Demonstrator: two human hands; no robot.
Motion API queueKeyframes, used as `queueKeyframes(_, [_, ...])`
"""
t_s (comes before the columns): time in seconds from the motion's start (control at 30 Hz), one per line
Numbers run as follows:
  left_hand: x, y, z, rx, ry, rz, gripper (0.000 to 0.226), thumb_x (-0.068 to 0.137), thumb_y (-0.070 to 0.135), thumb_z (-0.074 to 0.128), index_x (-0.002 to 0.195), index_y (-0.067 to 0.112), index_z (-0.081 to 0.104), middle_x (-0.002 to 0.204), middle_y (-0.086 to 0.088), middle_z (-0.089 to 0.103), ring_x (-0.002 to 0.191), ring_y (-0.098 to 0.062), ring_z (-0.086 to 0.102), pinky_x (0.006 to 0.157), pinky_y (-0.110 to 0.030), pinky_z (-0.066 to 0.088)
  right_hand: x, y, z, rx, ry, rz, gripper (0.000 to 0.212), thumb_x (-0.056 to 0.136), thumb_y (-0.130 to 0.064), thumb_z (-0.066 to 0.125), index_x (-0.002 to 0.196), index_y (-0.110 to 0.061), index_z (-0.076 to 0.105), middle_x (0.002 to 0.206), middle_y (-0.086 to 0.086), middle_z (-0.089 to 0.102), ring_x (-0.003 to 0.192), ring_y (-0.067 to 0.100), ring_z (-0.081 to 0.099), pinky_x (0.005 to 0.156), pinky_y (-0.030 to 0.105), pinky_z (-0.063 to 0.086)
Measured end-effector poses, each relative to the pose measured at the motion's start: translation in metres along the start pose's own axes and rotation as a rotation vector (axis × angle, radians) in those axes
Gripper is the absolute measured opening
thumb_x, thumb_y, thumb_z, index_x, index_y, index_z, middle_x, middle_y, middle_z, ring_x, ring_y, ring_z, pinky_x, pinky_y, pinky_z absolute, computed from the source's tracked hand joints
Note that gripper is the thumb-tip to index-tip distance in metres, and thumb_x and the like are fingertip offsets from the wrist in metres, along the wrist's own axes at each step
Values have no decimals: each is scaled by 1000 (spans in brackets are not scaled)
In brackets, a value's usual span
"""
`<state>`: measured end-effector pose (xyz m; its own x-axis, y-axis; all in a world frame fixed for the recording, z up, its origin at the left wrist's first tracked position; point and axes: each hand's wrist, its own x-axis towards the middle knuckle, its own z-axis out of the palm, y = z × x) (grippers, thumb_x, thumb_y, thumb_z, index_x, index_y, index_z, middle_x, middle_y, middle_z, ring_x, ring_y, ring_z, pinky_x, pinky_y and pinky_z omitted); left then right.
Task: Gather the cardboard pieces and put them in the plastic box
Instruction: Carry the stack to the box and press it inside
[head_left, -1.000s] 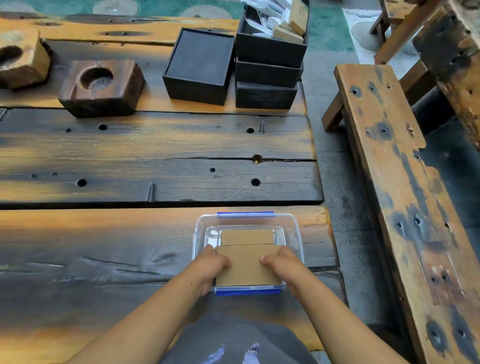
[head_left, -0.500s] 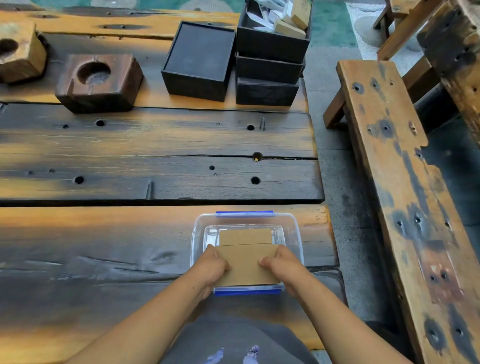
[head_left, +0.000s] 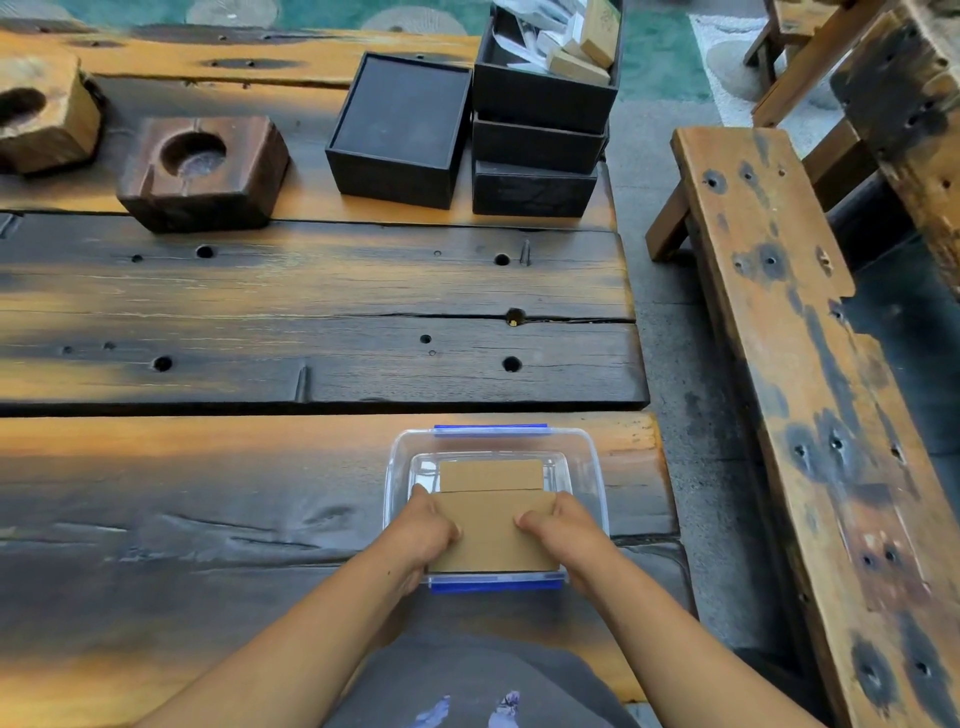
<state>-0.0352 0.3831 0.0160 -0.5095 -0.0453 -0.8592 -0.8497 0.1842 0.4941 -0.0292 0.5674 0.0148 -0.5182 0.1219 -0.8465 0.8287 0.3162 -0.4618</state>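
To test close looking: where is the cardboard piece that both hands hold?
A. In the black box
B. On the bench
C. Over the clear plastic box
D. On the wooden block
C: both hands, left hand and right hand, grip the cardboard piece over the clear plastic box.

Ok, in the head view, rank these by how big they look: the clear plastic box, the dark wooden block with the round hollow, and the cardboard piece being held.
1. Clear plastic box
2. Dark wooden block, farther off, so its true size is unsure
3. Held cardboard piece, partly covered by both hands
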Motion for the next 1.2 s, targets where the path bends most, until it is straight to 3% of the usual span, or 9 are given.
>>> queueKeyframes(0.47, [-1, -5, -1, 19, -50, 19, 47, 81, -1, 57, 123, 13, 41, 115, -15, 63, 102, -30, 64, 92, -48, 56, 2, 0, -2, 18, -23, 60, 34, 87, -28, 68, 113, -17, 50, 117, 3, 62, 99, 21, 61, 88, 34, 51])
queueKeyframes(0.6, [0, 3, -8, -82, -108, -7, 44, 82, -2, 65, 119, 12, 45, 107, -14, 68, 93, -27, 69, 71, -36, 60, 2, -5, -12, 29, -60, 43, 54, 83, -29, 73, 126, -12, 45, 121, 5, 62, 92, 17, 63, 69, 30, 51])
queueKeyframes(0.7, [0, 19, -17, 97, -152, -4, 44, 80, 14, 74, 116, 12, 49, 110, -10, 68, 90, -20, 68, 64, -31, 55, 5, -17, -25, -42, -84, -25, 70, 82, -33, 74, 141, -21, 38, 130, 3, 57, 104, 21, 61, 64, 26, 47])
queueKeyframes(0.87, [3, 40, -19, 463, -195, -26, 49, 75, 33, 79, 111, 13, 52, 100, -2, 65, 84, -17, 64, 63, -28, 53, 11, -33, -28, -318, -194, -60, 51, 79, -38, 75, 123, -17, 59, 119, 4, 67, 104, 23, 67, 94, 43, 56])
queueKeyframes(0.97, [5, 54, -18, 605, -196, -34, 48, 74, 35, 80, 106, 15, 50, 89, 3, 57, 72, -10, 54, 54, -24, 41, 12, -42, -30, -397, -234, -47, 55, 78, -44, 74, 124, -18, 58, 118, 2, 67, 97, 20, 67, 77, 34, 57])
queueKeyframes(1.03, [8, 57, -17, 630, -209, -51, 51, 74, 33, 81, 111, 15, 50, 95, 1, 58, 76, -12, 55, 60, -25, 44, 11, -44, -32, -454, -253, -29, 57, 78, -51, 73, 123, -20, 58, 112, -1, 66, 89, 14, 66, 61, 27, 51])
queueKeyframes(1.07, [10, 56, -17, 623, -218, -54, 53, 73, 31, 82, 113, 13, 51, 99, 0, 59, 82, -15, 58, 67, -27, 48, 12, -44, -33, -470, -255, -24, 59, 77, -53, 72, 123, -20, 58, 113, -1, 66, 91, 16, 66, 64, 28, 53])
queueKeyframes(1.13, [12, 51, -17, 592, -219, -54, 56, 73, 25, 83, 116, 11, 51, 108, -5, 61, 99, -23, 61, 88, -34, 52, 14, -43, -34, -485, -257, -23, 64, 75, -56, 72, 125, -19, 58, 120, 1, 65, 103, 23, 67, 85, 36, 57])
queueKeyframes(1.2, [13, 47, -18, 560, -230, -50, 52, 73, 21, 83, 115, 11, 54, 111, -6, 63, 107, -26, 62, 99, -38, 50, 16, -41, -34, -482, -261, -29, 69, 75, -56, 72, 129, -17, 57, 127, 5, 64, 109, 27, 66, 99, 42, 53])
